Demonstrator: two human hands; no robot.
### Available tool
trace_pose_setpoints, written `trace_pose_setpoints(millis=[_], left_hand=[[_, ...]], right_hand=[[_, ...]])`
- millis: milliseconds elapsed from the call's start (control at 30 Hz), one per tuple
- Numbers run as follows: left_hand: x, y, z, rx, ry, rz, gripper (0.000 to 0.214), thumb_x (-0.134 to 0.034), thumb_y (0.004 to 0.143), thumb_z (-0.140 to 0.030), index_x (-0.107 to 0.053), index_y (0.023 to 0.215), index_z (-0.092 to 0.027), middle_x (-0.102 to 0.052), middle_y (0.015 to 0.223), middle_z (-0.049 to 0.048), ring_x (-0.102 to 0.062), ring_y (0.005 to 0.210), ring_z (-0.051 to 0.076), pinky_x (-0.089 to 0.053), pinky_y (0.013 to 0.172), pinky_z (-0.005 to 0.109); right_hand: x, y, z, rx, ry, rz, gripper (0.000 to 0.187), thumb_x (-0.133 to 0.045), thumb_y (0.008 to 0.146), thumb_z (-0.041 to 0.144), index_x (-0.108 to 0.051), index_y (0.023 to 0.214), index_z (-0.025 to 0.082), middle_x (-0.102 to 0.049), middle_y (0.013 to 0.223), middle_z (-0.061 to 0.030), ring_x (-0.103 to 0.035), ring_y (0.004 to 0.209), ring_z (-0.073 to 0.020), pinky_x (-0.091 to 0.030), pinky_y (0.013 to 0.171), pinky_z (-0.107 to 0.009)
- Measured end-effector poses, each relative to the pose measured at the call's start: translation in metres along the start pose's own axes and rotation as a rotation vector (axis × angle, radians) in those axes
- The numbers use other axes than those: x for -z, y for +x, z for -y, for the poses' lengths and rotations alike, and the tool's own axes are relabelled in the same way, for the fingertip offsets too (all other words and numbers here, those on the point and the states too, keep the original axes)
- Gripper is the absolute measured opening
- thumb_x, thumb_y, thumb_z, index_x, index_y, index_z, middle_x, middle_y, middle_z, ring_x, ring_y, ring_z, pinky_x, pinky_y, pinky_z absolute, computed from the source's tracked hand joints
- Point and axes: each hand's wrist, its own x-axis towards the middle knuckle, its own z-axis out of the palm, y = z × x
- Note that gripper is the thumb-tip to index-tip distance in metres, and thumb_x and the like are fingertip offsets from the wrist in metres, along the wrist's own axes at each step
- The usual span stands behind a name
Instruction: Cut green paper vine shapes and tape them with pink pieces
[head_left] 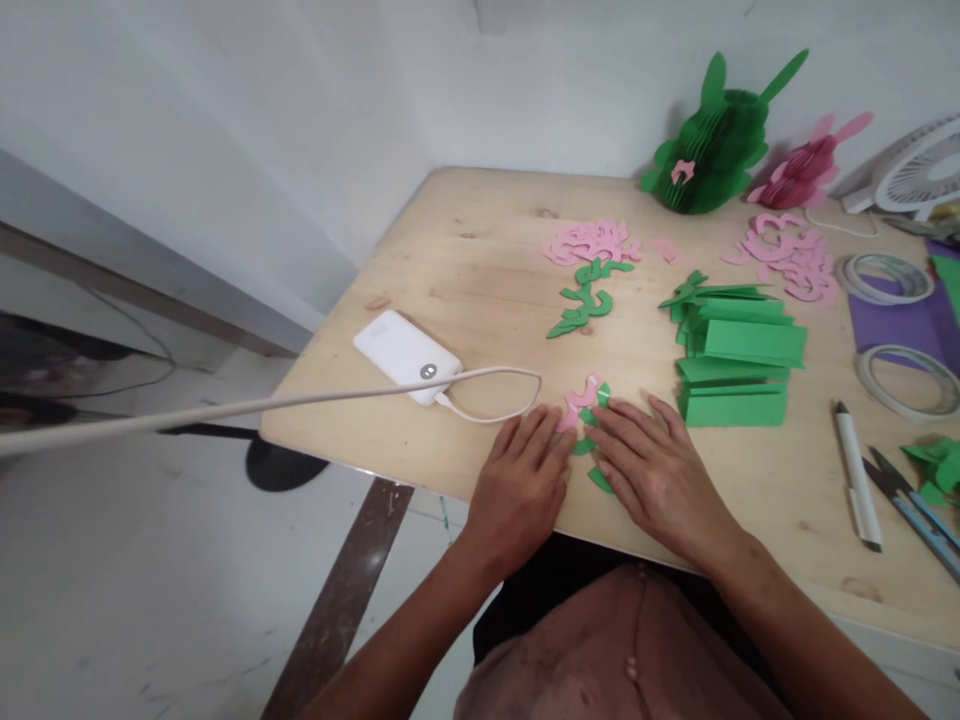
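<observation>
Right of the white power bank [397, 350], a pink cutout [582, 396] meets green pieces [600, 481] under my left hand [519, 478] and right hand [661, 468], fingers extended; any pinch I cannot tell. Folded green paper [754, 343] sits farther right.

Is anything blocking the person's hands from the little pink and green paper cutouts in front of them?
Nothing visible is. The left hand is at the pink cutout, and the right hand rests on green cutouts. The white cable lies off to the left, not between.
</observation>
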Motion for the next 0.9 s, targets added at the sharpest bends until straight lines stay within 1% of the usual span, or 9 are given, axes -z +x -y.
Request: trace_pose_setpoints(millis=[500, 700, 900], left_hand=[[-0.0020, -0.0005, -0.0013, -0.014, 0.034, -0.029, 0.035, -0.044, 0.091, -0.018, -0.057, 0.124, -0.014, -0.053, 0.138, 0.0135, -0.044, 0.132, 0.029, -0.036, 0.108, 0.049], [-0.0032, -0.0012, -0.0005, -0.018, 0.035, -0.032, 0.040, -0.044, 0.091, -0.018, -0.052, 0.130, -0.013, -0.052, 0.139, 0.0125, -0.044, 0.132, 0.028, -0.036, 0.108, 0.049], [-0.0045, -0.0015, 0.0003, -0.035, 0.047, -0.049, 0.036, -0.044, 0.092, -0.019, -0.056, 0.125, -0.013, -0.053, 0.138, 0.0134, -0.045, 0.131, 0.029, -0.036, 0.107, 0.050]], right_hand=[[-0.0033, -0.0013, 0.0016, -0.008, -0.019, -0.009, 0.030, -0.051, 0.093, 0.023, -0.063, 0.119, 0.017, -0.063, 0.128, -0.0070, -0.052, 0.123, -0.0264, -0.027, 0.111, -0.053], [-0.0031, -0.0015, 0.0022, -0.019, -0.014, 0.001, 0.031, -0.050, 0.093, 0.023, -0.063, 0.120, 0.018, -0.064, 0.128, -0.0068, -0.052, 0.123, -0.0256, -0.026, 0.111, -0.052], [-0.0040, -0.0017, 0.0013, -0.024, 0.000, -0.007, 0.030, -0.051, 0.093, 0.023, -0.063, 0.120, 0.018, -0.064, 0.127, -0.0077, -0.051, 0.123, -0.0260, -0.027, 0.111, -0.053]])
